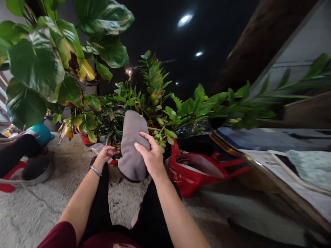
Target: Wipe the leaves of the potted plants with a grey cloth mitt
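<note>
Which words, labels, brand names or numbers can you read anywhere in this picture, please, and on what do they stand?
None can be read.
Red bag: no print legible.
Colourful printed item at far left: too small and blurred to read.
Grey sock, under the right hand: plain, no label showing.
Bracelet on the left wrist: no marking visible.
Red plant pot: no lettering visible.
</note>
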Demonstrator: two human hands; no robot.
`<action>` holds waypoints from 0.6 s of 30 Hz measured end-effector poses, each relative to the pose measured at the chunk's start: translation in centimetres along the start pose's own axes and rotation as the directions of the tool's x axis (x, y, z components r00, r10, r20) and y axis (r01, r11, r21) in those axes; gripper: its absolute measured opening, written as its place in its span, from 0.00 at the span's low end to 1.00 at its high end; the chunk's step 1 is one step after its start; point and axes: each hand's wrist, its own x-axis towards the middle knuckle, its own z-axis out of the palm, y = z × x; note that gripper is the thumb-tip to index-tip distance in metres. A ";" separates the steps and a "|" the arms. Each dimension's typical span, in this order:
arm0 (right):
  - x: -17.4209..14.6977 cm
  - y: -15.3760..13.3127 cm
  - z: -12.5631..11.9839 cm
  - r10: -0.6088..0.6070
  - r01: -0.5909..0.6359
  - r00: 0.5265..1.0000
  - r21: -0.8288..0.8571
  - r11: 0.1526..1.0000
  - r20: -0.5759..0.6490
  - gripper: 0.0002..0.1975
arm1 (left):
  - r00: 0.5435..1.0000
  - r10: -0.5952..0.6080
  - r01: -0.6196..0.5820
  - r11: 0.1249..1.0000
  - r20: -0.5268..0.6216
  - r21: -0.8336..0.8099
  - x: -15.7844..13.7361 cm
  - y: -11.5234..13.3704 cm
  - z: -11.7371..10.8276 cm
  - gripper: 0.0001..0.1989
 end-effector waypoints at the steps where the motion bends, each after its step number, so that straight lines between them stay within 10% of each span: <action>1: 1.1 0.9 0.7 0.038 -0.038 0.999 0.002 0.999 -0.033 0.26 | 1.000 0.021 -0.021 1.000 0.019 -0.010 -0.1 0.0 0.0 0.08; 6: -2.0 4.2 1.5 0.219 -0.215 0.972 -0.057 0.975 0.087 0.23 | 0.997 0.056 -0.056 0.998 -0.043 0.002 0.4 -0.3 -0.3 0.07; 10: -5.4 0.3 -0.2 0.123 -0.121 0.985 -0.026 0.992 0.117 0.22 | 0.989 0.070 -0.068 0.997 -0.129 0.022 1.6 -1.1 -1.1 0.07; 14: -1.1 -2.9 1.3 -0.079 0.078 0.991 -0.017 0.997 -0.110 0.30 | 0.968 0.033 -0.014 0.997 -0.248 0.079 1.9 -1.5 -1.3 0.06; 18: 2.2 0.3 4.4 0.193 -0.190 0.979 0.056 0.980 -0.068 0.34 | 0.946 0.050 -0.022 0.996 -0.322 0.091 1.5 -1.6 -1.0 0.06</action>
